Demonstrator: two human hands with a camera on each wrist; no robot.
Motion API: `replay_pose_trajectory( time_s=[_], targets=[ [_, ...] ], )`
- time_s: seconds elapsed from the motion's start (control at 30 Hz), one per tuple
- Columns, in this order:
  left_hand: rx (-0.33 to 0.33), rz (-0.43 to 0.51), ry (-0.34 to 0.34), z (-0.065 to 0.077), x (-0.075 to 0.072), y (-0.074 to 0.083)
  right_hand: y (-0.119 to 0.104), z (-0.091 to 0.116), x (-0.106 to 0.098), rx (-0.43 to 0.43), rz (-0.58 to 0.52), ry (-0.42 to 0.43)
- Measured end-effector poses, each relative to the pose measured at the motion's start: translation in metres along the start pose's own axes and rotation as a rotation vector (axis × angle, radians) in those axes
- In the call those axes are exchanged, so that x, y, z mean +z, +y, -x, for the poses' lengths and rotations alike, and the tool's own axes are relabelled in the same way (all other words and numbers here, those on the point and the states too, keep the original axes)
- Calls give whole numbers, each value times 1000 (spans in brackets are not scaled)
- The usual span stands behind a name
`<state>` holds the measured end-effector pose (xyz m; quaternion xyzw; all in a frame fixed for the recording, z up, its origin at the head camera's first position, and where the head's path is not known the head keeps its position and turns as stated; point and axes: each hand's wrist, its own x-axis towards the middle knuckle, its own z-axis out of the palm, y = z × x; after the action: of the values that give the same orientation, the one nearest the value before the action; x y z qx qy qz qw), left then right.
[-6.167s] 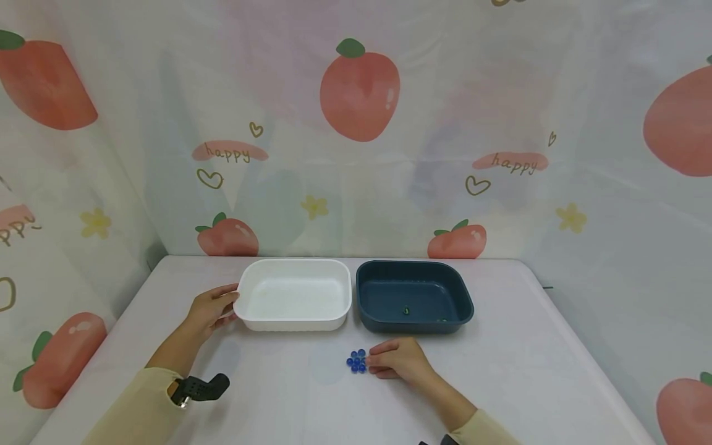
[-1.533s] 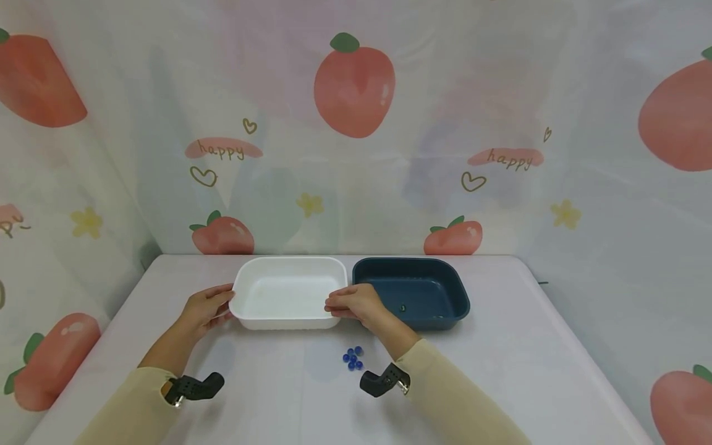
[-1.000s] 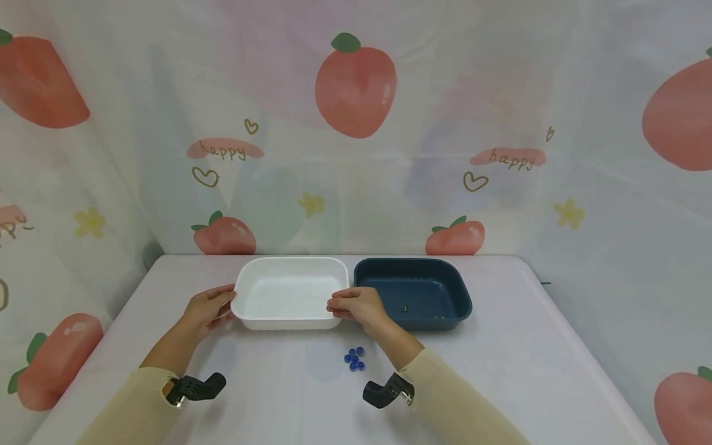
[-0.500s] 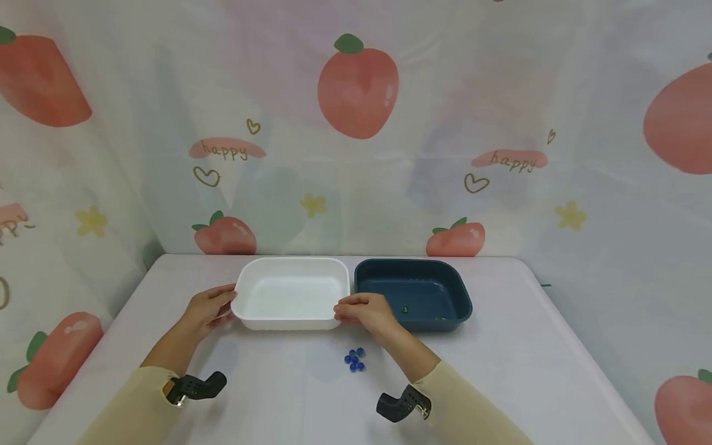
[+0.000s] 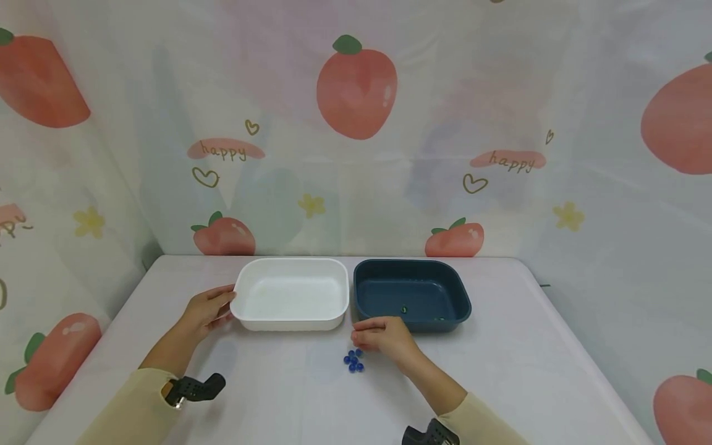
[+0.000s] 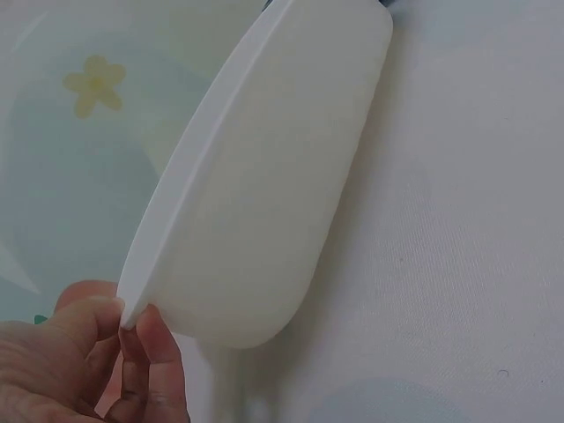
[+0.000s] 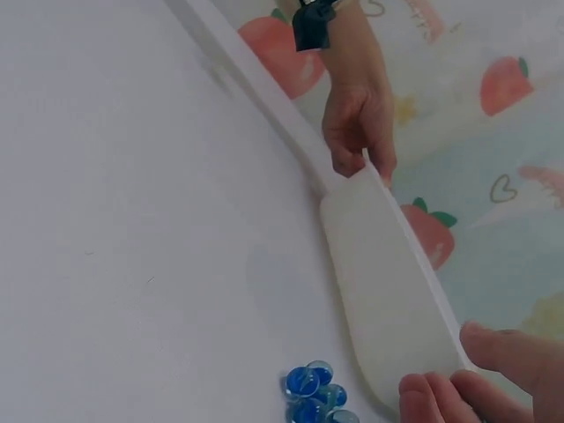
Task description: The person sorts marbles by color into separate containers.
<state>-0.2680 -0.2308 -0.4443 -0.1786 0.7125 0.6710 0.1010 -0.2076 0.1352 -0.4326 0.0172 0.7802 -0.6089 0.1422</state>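
My left hand (image 5: pixel 207 310) pinches the left rim of a white plastic basin (image 5: pixel 290 324), thumb above and fingers below, as the left wrist view shows up close. Just in front of a dark blue basin (image 5: pixel 423 290), my right hand (image 5: pixel 386 339) hovers over the table. Its thumb and fingers are apart in the right wrist view, with nothing seen between them. Close by its fingertips lies a small cluster of blue glass marbles (image 5: pixel 353 361). Inside the dark basin sits a small green marble (image 5: pixel 404 309); no marble shows in the white one.
The two basins stand side by side near the back edge of a table with a white cloth (image 5: pixel 300 395). A fruit-printed curtain (image 5: pixel 356 179) hangs right behind and along the sides. Both wrists carry black straps.
From the white basin's right rim my right hand has come back toward the marbles. The cluster is smaller than about six seconds ago. My left hand keeps its place on the rim.
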Motion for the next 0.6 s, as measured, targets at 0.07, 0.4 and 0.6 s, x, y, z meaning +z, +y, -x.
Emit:
replay_pose_trajectory(
  time_s=[0.07,0.4,0.6],
  targets=[
    [-6,-12,10,0,0,0,3,2,-2,4,22,14],
    [-23,-32,27,0,2,1,19,4,-6,-24,142,94],
    [-28,-37,29,-1,1,-1,27,1,-6,-30,126,81]
  ],
)
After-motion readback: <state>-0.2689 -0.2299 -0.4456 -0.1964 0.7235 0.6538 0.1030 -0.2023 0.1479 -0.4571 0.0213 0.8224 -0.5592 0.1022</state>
